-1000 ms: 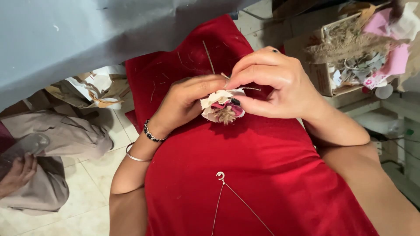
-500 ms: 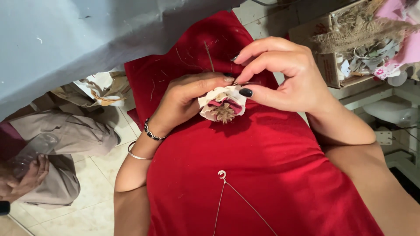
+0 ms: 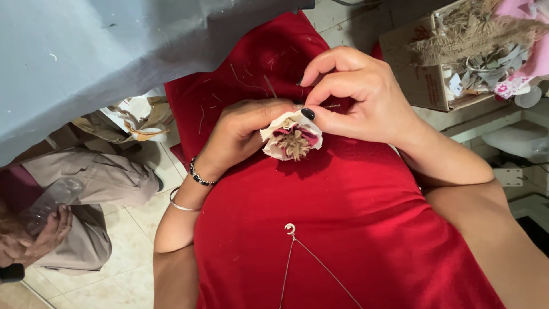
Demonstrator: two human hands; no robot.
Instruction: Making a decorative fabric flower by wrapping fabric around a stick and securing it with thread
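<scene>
1. Since a second ago your left hand (image 3: 240, 134) has rolled over the fabric flower (image 3: 293, 137) a bit – fingers now curl over its top, where before they sat more beside it. The flower itself has barely budged; it sits mid-frame, just above your lap on the red cloth (image 3: 343, 229).

2. Your right hand (image 3: 366, 94) has dropped its fingertips closer in – thumb and forefinger are pinched shut at the flower's upper right edge, on what looks like a thin needle or pin (too fine to be sure). My read: you're mid-stitch on the petals, not done yet.

3. So both hands are closed – the left gripping the flower from the left, the right pinching at its rim. They're practically touching each other.

4. The view has slid a little too, so the cardboard box (image 3: 423, 63) in the upper right shows more of its side now.

5. Count time:
   - one flower, cream outer petals, pink inside, straw-coloured centre
   - two bracelets on your left wrist: a dark beaded bracelet (image 3: 201, 176) and a plain silver bangle (image 3: 182, 203)
   - one thin necklace chain (image 3: 290, 230) with a little crescent, hanging in the lower middle
   - one box, stuffed with burlap and pink scraps
   - one other person, lower left, a hand (image 3: 43, 232) resting on beige trousers

6. A grey tabletop (image 3: 114, 51) fills the upper left.
</scene>
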